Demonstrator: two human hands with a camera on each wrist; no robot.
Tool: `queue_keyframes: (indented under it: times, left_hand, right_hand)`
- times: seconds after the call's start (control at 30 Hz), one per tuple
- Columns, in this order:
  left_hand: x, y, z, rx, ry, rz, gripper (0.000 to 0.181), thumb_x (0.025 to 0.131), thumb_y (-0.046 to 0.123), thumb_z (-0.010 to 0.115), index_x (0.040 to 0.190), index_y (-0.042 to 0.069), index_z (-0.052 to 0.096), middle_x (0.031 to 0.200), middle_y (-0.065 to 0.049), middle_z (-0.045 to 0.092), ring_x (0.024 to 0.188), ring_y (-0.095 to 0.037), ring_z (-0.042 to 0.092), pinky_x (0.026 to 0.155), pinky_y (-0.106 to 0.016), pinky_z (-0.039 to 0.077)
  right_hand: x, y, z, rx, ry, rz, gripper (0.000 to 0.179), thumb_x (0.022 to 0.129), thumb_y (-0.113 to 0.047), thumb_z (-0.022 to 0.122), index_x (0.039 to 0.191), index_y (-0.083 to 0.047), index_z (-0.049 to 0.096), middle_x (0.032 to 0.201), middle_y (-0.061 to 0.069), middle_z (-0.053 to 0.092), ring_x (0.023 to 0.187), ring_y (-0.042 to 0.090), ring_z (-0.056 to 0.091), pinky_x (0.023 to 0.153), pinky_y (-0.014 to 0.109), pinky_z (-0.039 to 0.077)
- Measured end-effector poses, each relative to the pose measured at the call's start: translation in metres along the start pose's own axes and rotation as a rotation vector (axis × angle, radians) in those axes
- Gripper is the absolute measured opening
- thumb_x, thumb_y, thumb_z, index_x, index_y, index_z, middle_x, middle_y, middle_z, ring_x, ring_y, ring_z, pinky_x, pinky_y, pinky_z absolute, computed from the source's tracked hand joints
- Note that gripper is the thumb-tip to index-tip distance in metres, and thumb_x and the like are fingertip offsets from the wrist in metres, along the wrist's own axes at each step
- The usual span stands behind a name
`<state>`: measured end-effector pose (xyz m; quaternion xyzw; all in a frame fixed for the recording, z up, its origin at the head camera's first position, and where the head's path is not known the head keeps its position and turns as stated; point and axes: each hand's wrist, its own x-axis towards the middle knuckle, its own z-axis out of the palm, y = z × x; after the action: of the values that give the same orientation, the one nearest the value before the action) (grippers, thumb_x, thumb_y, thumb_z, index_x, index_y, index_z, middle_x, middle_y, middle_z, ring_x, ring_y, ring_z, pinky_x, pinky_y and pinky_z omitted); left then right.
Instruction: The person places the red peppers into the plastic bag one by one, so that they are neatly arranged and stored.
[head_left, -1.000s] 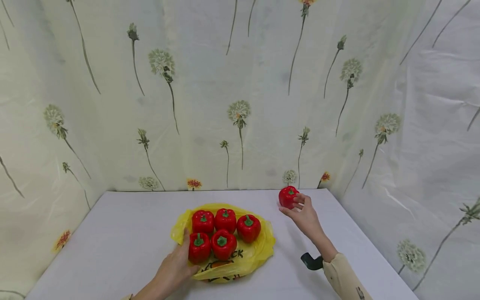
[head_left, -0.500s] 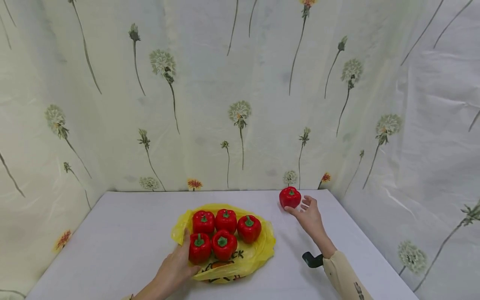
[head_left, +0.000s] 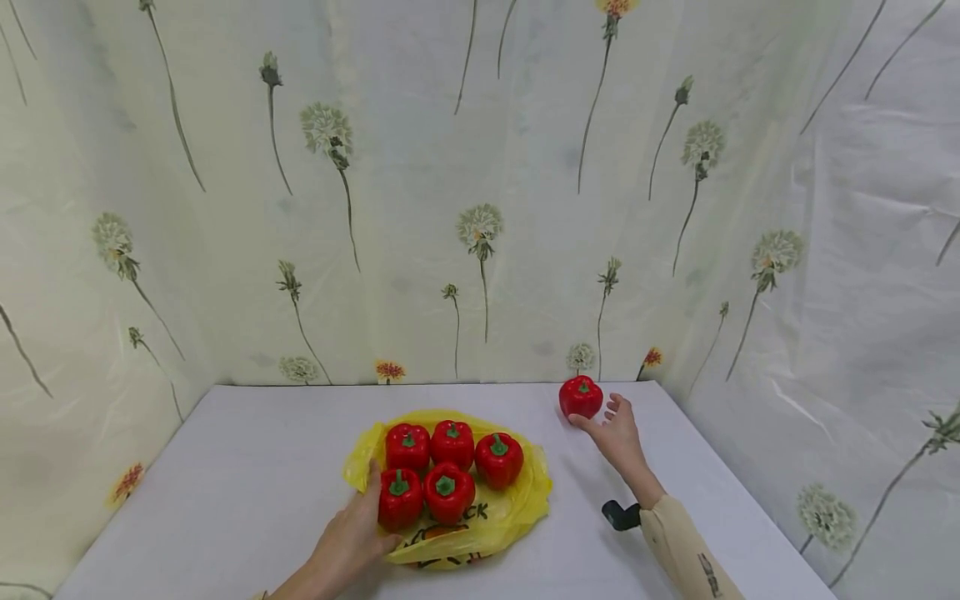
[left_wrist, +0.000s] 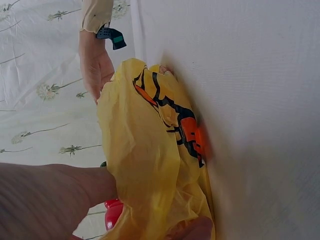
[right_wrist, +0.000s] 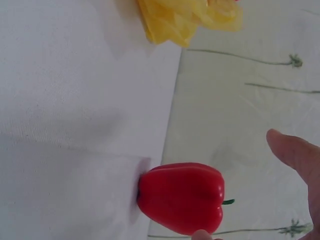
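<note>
In the head view, my left hand [head_left: 347, 533] grips the left rim of a yellow plastic bag [head_left: 517, 504], its fingers partly hidden by the plastic. Several red bell peppers [head_left: 447, 493] with green stems sit in the opened bag. The left wrist view has the bag's yellow side with black and orange print. At the back right of the table stands a lone red bell pepper [right_wrist: 182, 197]. Beside it my right hand [head_left: 621, 442] is spread with fingers apart, not closed round it. One fingertip overlaps the pepper's edge; whether it touches cannot be told.
A white-covered table [head_left: 247, 467] carries everything. Behind and on both sides hangs a pale curtain [head_left: 405, 208] with a dandelion print, close to the lone pepper. A dark camera mount [head_left: 621, 516] juts out from my right wrist.
My right hand's fingers have come away from the lone pepper and shifted slightly right, leaving the pepper standing at the back. My left hand and the bag stay about where they were.
</note>
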<state>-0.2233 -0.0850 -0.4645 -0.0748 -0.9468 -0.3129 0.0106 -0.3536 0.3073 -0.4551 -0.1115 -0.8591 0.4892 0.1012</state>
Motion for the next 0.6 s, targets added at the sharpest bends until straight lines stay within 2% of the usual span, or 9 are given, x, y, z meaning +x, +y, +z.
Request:
queue_keyframes:
  times: [0.27, 0.6]
  left_hand:
    - [0.003, 0.0, 0.0, -0.007, -0.013, -0.021, 0.11, 0.069, 0.013, 0.086, 0.151, -0.007, 0.015, 0.14, -0.028, 0.048, 0.105, -0.035, 0.062, 0.085, -0.055, 0.053]
    - [0.002, -0.002, 0.001, -0.025, -0.018, 0.003, 0.109, 0.069, 0.013, 0.085, 0.15, -0.008, 0.014, 0.136, -0.029, 0.051, 0.097, -0.032, 0.063, 0.081, -0.055, 0.053]
  right_hand:
    - [0.019, 0.009, 0.01, 0.001, 0.031, 0.055, 0.101, 0.081, -0.038, 0.076, 0.15, 0.0, 0.013, 0.149, 0.029, 0.028, 0.135, 0.044, 0.03, 0.102, 0.056, 0.043]
    - [0.033, 0.022, 0.018, -0.022, 0.109, 0.035, 0.094, 0.083, -0.034, 0.074, 0.147, 0.005, 0.018, 0.145, 0.03, 0.031, 0.132, 0.043, 0.033, 0.103, 0.055, 0.042]
